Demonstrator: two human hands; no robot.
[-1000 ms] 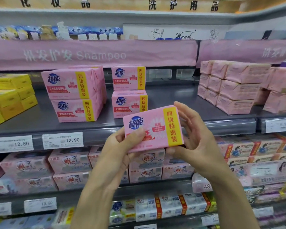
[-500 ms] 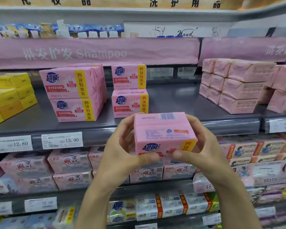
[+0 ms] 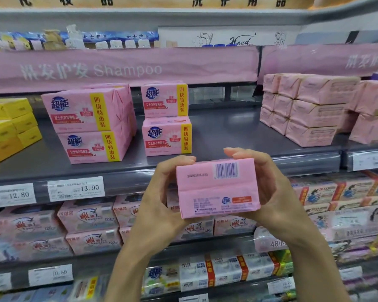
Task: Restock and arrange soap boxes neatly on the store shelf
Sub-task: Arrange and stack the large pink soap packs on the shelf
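I hold a pink soap box (image 3: 216,188) in front of the shelf edge, barcode side turned up toward me. My left hand (image 3: 162,192) grips its left end and my right hand (image 3: 271,188) grips its right end. On the grey shelf (image 3: 227,131) behind it stands a stack of two matching pink boxes (image 3: 166,120). A wider stack of the same pink boxes (image 3: 90,123) sits to the left of that. The shelf surface right of the two-box stack is bare.
Yellow boxes (image 3: 9,127) fill the shelf's left end. Plain pink wrapped packs (image 3: 303,107) are piled at the right. Price tags (image 3: 75,188) line the shelf edge. Lower shelves hold several other soap packs (image 3: 90,216). A pink Shampoo banner (image 3: 122,68) hangs above.
The box has been tipped further over in both hands: its printed front faced me a second ago, now the barcode side does. It also sits slightly lower and to the right.
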